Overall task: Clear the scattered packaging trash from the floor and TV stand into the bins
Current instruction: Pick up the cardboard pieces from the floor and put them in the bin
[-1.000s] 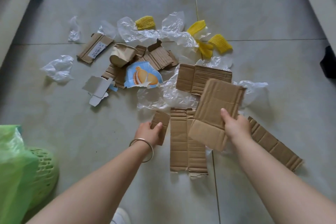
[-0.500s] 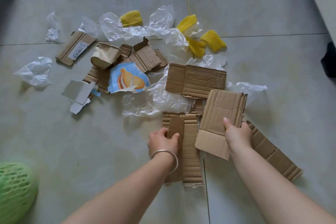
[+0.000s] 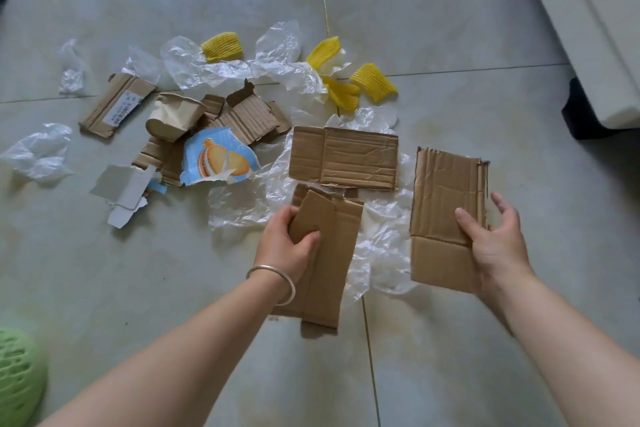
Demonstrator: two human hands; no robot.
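Observation:
My left hand (image 3: 287,246), with a silver bangle on the wrist, grips a small cardboard piece together with a long cardboard strip (image 3: 332,253), lifted off the tiles. My right hand (image 3: 495,246) holds a stack of flat cardboard sheets (image 3: 446,204) by its right edge, thumb on top. Another flat cardboard piece (image 3: 346,158) lies on the floor beyond both hands. Clear plastic film (image 3: 381,246) lies crumpled under and between the hands.
Further off lie torn cardboard (image 3: 242,114), a labelled cardboard strip (image 3: 117,106), a paper cup (image 3: 173,116), a blue biscuit wrapper (image 3: 218,158), yellow foam nets (image 3: 374,81) and plastic bags (image 3: 38,152). A green bin (image 3: 17,374) sits at lower left, white furniture (image 3: 595,28) at right.
My left hand took the long strip along with the small piece and lifted both. My right hand moved right with its sheets, and the brown strip on the floor by it is gone.

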